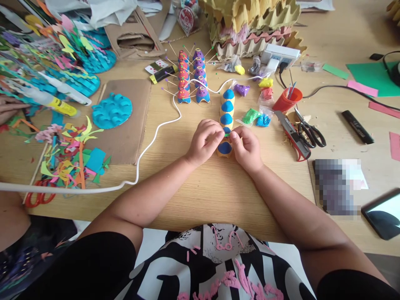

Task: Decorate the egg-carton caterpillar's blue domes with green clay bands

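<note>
A yellow egg-carton strip with blue domes lies lengthwise in front of me. My left hand and my right hand meet over its near part, with fingers curled and fingertips pinched. Between the fingertips shows a small bit of green, seemingly touched by both hands; which fingers grip it is unclear. Beyond the strip stand a red and blue strip and a purple and blue strip, both with pins sticking out. Bags of green clay and blue clay lie to the right.
A white cable crosses the table. Right of my hands are an orange cup, a cutter and black scissors. Left are cardboard, paper scraps and another person's hand. Egg trays stand behind.
</note>
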`<state>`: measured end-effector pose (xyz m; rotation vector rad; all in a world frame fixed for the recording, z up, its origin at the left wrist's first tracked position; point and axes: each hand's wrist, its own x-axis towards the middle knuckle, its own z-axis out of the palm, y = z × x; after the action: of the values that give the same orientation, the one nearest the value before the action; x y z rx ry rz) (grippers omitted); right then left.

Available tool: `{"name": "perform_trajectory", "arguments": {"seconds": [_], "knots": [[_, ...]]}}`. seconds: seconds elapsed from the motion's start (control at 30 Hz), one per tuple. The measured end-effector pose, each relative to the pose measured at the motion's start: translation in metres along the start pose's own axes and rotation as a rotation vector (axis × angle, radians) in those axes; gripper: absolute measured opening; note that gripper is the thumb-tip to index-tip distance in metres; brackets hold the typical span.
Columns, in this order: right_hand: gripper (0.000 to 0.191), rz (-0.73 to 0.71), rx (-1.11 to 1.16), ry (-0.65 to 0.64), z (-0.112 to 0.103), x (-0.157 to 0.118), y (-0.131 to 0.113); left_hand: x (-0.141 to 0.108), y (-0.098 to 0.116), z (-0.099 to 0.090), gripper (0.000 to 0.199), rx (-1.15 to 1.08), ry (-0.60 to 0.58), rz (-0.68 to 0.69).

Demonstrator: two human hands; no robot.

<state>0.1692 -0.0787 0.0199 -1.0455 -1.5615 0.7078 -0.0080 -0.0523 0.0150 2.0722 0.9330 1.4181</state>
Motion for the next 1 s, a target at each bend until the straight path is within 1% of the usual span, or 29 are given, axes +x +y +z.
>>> {"name": "perform_trajectory", "arguments": {"seconds": [0.1,0.23,0.3,0.47,0.57,0.63,0.7,0.8,0.83,0.9,1.0], "knots": [[0.056,0.044,0.024,0.004,0.0007,0.0008,-0.0005,-0.0001,0.0022,-0.0014,0.045,0.018,-0.053,-0.023],[0.062,0.089,0.05,0.015,0.0011,0.0023,-0.0027,0.0001,0.0035,-0.0026,0.045,0.011,-0.118,0.033],[0.064,0.107,0.054,0.009,0.0007,0.0025,-0.0041,0.0003,0.003,-0.0022,0.043,0.021,-0.116,0.048],[0.069,0.112,0.09,-0.036,-0.0004,0.0014,-0.0032,0.0001,0.0002,0.0,0.035,-0.002,-0.055,0.049],[0.065,0.046,0.093,-0.024,-0.0005,0.0013,-0.0005,-0.0002,-0.0007,0.0003,0.036,-0.052,-0.033,0.043],[0.057,-0.019,0.028,-0.014,-0.0006,0.0018,0.0004,0.0,-0.0008,0.0001,0.039,-0.062,-0.019,0.016],[0.049,-0.081,-0.039,-0.03,-0.0009,0.0025,0.0001,0.0004,-0.0011,0.0002,0.04,-0.067,-0.006,-0.008],[0.035,-0.153,-0.053,-0.066,-0.0014,0.003,-0.0012,0.0009,-0.0019,0.0007,0.043,-0.099,0.006,-0.024],[0.032,-0.165,-0.048,-0.067,-0.0014,0.003,-0.0014,0.0009,-0.0022,0.0007,0.044,-0.107,0.004,-0.032],[0.032,-0.155,-0.043,-0.059,-0.0012,0.0026,-0.0011,0.001,-0.0022,0.0005,0.046,-0.112,-0.011,-0.052],[0.037,-0.08,-0.047,-0.01,-0.0002,0.0018,0.0014,0.0006,-0.0004,-0.0008,0.048,-0.082,-0.026,-0.068]]}}
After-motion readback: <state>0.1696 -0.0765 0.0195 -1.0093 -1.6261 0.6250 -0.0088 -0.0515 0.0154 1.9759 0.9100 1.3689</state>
